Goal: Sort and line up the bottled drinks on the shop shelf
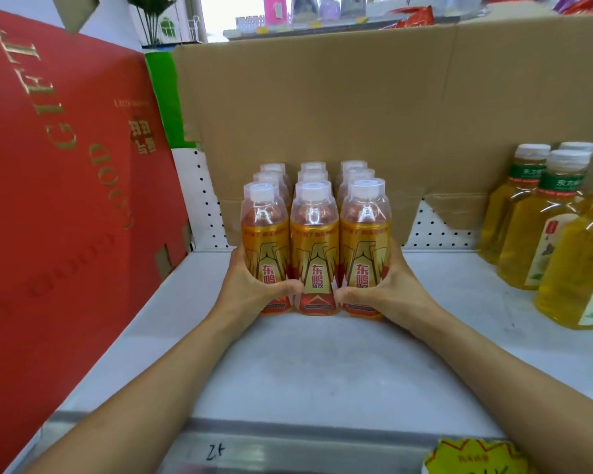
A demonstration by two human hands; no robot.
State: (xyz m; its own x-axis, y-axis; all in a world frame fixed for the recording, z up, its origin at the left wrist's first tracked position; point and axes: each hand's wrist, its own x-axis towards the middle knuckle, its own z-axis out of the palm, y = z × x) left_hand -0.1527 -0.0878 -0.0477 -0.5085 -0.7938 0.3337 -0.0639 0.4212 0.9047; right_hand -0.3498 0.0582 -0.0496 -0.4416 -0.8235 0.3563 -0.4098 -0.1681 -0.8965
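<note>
Nine orange-labelled bottles (314, 241) stood upright in a three-by-three block at the middle of the white shelf (305, 364), their back row near the cardboard sheet (322, 114). The red gift box (65, 200) lay well apart to the left and the yellow tea bottles (541, 217) to the right. The left hand (250, 285) clasped the front left bottle and the right hand (387, 289) the front right one, palms on the outer flanks and thumbs curled across the labels. The block thus lay directly ahead, squeezed between two equally near hands, and any squaring-up would probably call for an even push from both sides.
</note>
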